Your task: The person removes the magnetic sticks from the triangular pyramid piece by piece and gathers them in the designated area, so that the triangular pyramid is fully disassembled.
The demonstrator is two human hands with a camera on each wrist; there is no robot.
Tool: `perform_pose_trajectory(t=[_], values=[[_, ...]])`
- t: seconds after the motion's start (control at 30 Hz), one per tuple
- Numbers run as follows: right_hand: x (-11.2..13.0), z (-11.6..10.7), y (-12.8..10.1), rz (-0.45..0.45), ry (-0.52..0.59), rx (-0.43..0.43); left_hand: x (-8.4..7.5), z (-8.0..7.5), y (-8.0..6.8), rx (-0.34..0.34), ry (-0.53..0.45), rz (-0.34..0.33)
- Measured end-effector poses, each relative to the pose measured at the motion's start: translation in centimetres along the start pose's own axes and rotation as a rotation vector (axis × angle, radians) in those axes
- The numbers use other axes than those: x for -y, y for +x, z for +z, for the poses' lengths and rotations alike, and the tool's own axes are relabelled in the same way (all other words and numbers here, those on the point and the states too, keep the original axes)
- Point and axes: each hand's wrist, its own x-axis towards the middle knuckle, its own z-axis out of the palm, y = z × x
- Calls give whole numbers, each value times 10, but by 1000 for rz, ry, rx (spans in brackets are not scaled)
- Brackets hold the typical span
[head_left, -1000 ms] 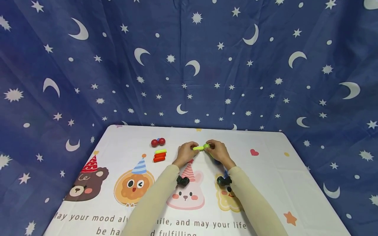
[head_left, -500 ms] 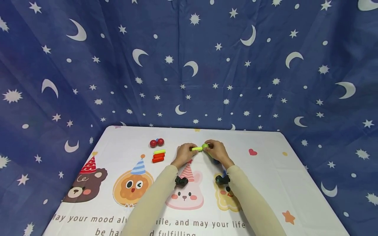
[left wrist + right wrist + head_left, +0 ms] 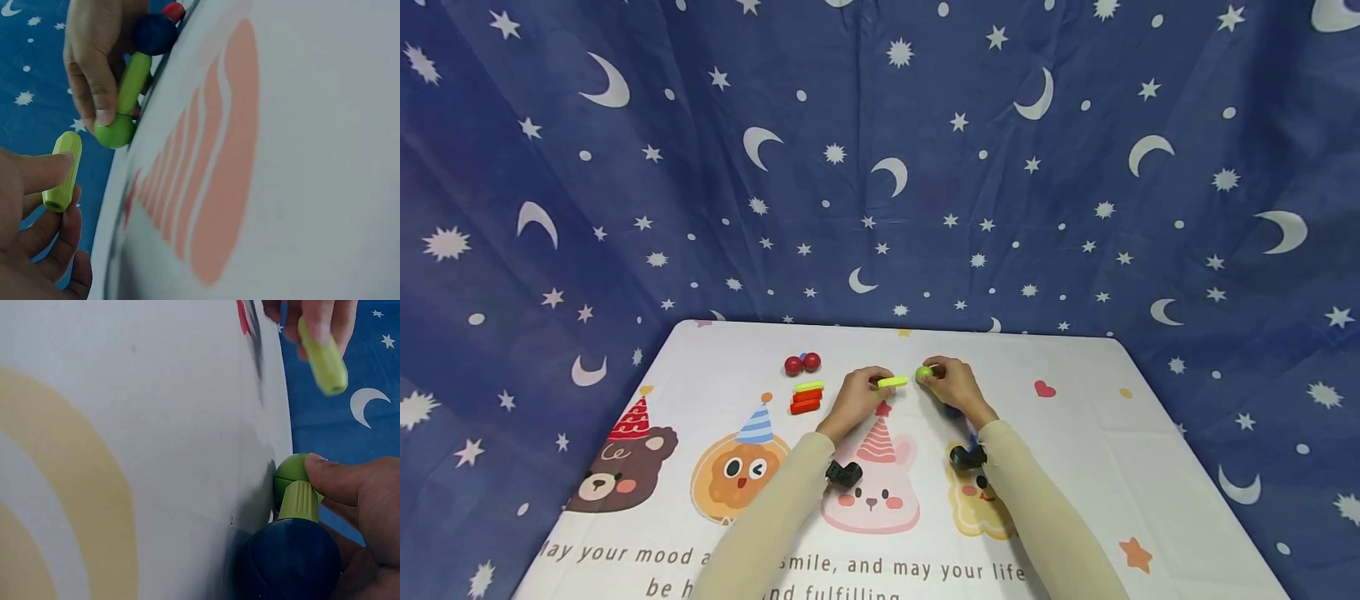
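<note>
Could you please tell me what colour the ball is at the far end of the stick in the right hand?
Dark blue ball, clearest in the right wrist view.

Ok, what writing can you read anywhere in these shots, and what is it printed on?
"May your mood a... smile, and may your life", first line on the tablecloth, broken where the left sleeve crosses it.
"be h... nd fulfilling", second line, cut by the frame edge and that sleeve.
Nothing readable on the toy pieces or the backdrop.

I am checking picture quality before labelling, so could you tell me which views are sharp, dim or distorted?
Head view: evenly lit and sharp, slight wide-angle bending at the edges. Left wrist view: dim and tilted, tablecloth soft, yellow-green rod fairly clear. Right wrist view: brighter, green ball sharp, blue ball casting a shadow.
</note>
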Motion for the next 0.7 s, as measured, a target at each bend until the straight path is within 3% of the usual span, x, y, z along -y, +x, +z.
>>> perform_pose_trajectory(t=[0.37, 0.7], values=[[-1, -1, -1, 11, 7, 4, -8, -23, -24, -64, 7, 27], [-1, -3, 0, -2, 20, 15, -4, -38, -42, -76, 34, 24]])
